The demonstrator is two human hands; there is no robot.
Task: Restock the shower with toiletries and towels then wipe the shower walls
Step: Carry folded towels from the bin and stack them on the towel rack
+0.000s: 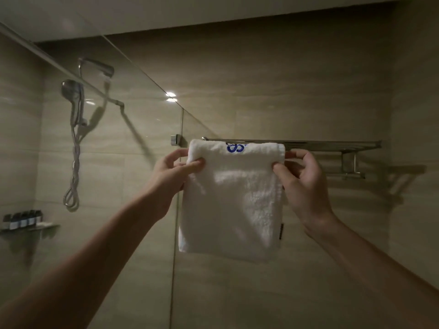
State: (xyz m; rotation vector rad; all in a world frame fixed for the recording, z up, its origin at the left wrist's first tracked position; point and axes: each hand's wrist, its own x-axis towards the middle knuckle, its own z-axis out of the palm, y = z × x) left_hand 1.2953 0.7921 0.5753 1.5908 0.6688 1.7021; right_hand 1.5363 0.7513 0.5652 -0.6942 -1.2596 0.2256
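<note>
Tiled shower wall: my left hand [177,166] and right hand [300,173] pinch a white towel [231,200] on the rack [332,146]; uneven draping could let it slide off.

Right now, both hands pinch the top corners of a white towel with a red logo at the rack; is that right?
Not quite: the head view shows the logo is blue, not red. The left hand and right hand do pinch the top corners of the white towel at the rack.

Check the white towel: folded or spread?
Folded: the towel is a narrow panel, layers showing at its lower corner, at the towel rack; left hand and right hand pinch its top edges.
</note>
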